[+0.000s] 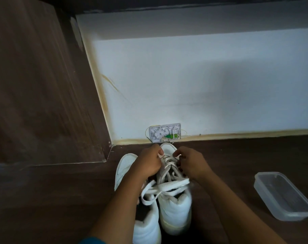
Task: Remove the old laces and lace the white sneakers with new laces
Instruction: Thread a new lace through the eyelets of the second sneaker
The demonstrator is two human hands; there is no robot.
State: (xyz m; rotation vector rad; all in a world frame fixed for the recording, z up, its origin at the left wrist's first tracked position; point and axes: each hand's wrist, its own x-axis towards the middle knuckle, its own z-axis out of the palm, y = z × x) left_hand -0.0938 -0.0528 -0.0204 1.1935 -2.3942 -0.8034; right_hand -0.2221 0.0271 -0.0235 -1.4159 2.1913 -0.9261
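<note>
While both hands curl over its lacing, one white sneaker (174, 208) sits directly beneath them, toe to the wall. Left hand (150, 162) and right hand (190, 163) each pinch the lace (167, 188) near the toe; slack flat loops spill back toward the wrists. Second sneaker (126, 166): under the left forearm, half covered. Well right of the right hand: clear plastic container (282, 196). Just beyond the fingertips: open wall box (165, 132). Light dim; eyelets unreadable.

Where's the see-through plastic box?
In the head view, the clear plastic box sits on the dark wooden floor at the lower right, off to the right of the white sneakers.
</note>
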